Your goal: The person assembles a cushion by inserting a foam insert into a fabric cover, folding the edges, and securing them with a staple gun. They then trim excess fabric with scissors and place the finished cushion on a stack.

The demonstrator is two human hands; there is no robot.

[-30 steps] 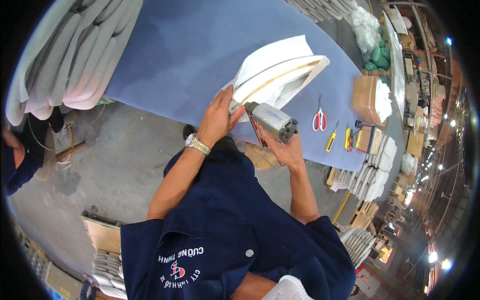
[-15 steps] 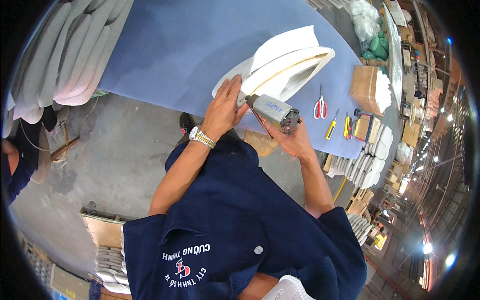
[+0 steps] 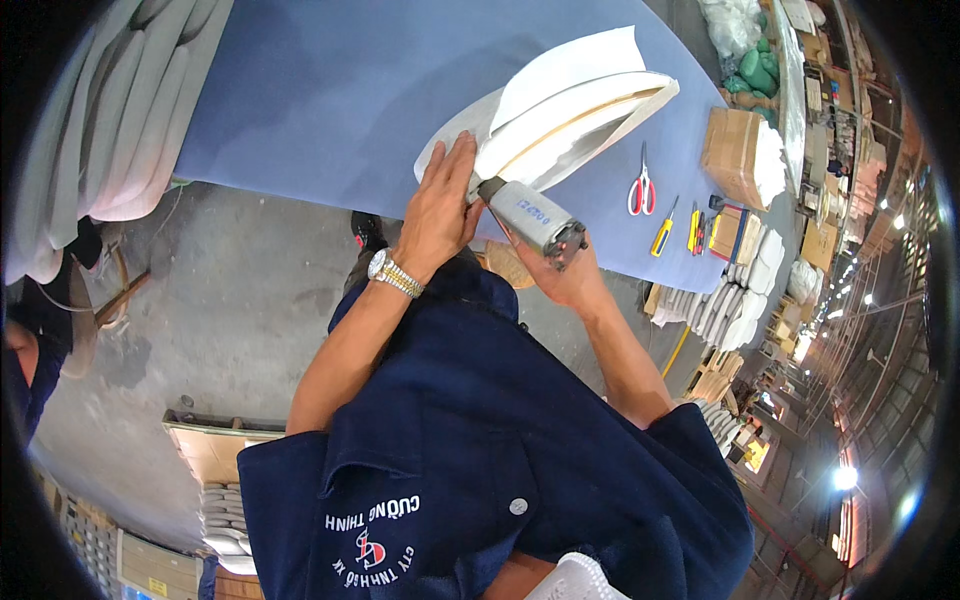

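My right hand [image 3: 568,278] is wrapped round the handle of a grey staple gun [image 3: 535,215]. The gun's nose rests at the near end of a curved, white-covered upholstery piece [image 3: 575,105], which is tilted up on the blue table. Inside the piece's folded cover a tan inner edge shows. My left hand [image 3: 440,205], with a watch on its wrist, grips the near left edge of the piece. Its fingers lie long over the cover, and its thumb is close to the gun's nose. The exact contact point of the nose is hidden.
Red-handled scissors [image 3: 641,190], a yellow screwdriver [image 3: 663,235] and other small tools lie on the table [image 3: 300,110] at right. Beyond them is a cardboard box [image 3: 732,155]. Grey cushions [image 3: 120,110] are piled at far left, near another person's arm [image 3: 22,350].
The staple gun and my right hand have shifted slightly left and tilted. The white-covered piece has moved a little up and left, with my left hand still on it.
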